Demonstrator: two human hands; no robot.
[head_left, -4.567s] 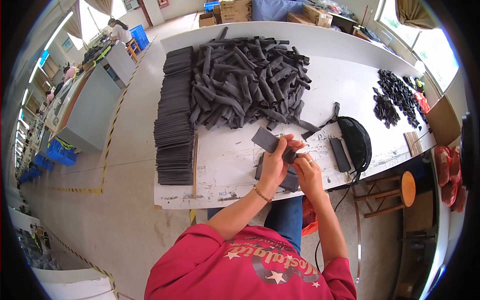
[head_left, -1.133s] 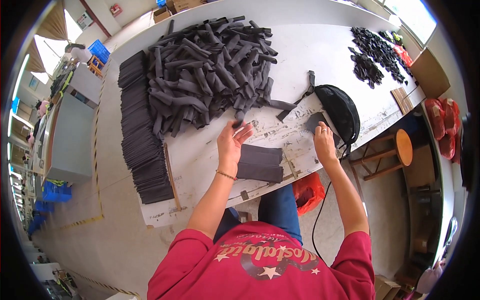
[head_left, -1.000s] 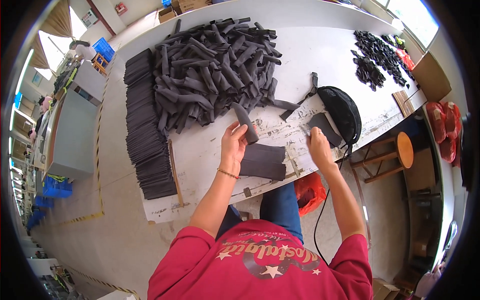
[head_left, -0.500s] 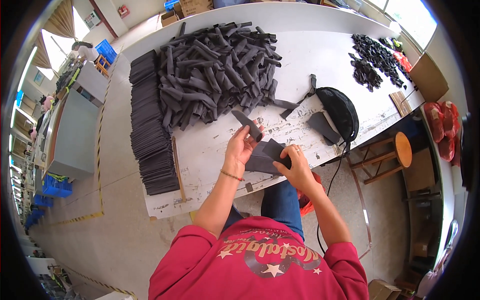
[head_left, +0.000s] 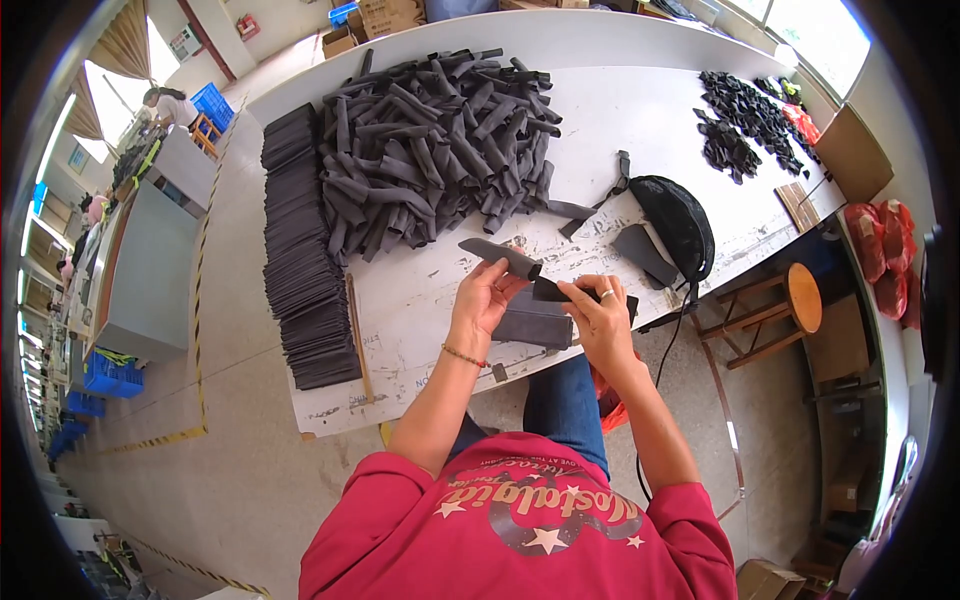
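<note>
My left hand point(head_left: 484, 300) is closed around a dark grey fabric tube point(head_left: 497, 254), its open end pointing right. Between the fingers of my right hand point(head_left: 603, 318) is a flat dark fabric piece point(head_left: 547, 289). Its left end reaches the mouth of the tube; whether it goes inside cannot be made out. Below both hands, flat grey fabric pieces point(head_left: 525, 326) lie at the table's near edge. A large heap of similar tubes point(head_left: 430, 150) rises beyond my left hand. To its left runs a long row of tightly packed flat pieces point(head_left: 300, 250).
Right of my hands on the white table point(head_left: 620, 110) lie a black half-round pouch point(head_left: 680, 225) with a strap and cord, and a loose grey piece point(head_left: 640, 250). Small black parts point(head_left: 750, 115) are piled far right. A wooden stool point(head_left: 800, 298) stands beside the table.
The tube in my left hand has tilted flatter, its open end swinging right. My right hand has moved slightly right and changed its grip, bringing the flat piece's end to the tube.
</note>
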